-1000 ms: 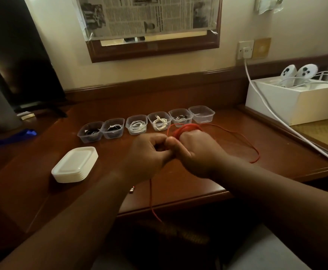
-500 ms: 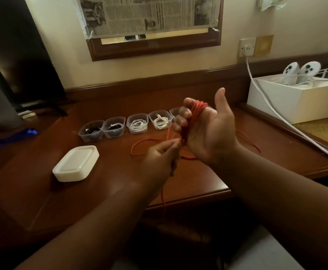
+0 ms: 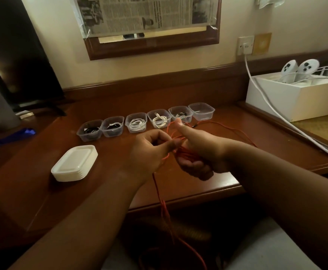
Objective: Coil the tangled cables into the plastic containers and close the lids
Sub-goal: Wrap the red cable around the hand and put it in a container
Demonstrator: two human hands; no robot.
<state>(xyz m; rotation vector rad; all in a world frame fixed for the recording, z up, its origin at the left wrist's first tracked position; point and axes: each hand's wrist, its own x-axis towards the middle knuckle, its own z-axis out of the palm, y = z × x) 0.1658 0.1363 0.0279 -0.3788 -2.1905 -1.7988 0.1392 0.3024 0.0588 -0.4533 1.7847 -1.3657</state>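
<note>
Wooden desk (image 3: 104, 184), both hands pinching red cable (image 3: 188, 155), left hand (image 3: 151, 152), right hand (image 3: 198, 152), coil half hidden.

A lived-in home or hotel room: a wooden desk (image 3: 237, 133) against a cream wall, framed mirror (image 3: 151, 41) papered over, wall socket (image 3: 245, 45) far right.

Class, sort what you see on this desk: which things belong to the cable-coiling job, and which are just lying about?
Belong to the job:
red cable, wound round the right hand and pinched by the left hand
row of clear containers
stack of white lids

Just lying about:
white box with controllers
white power cord
newspaper
</note>
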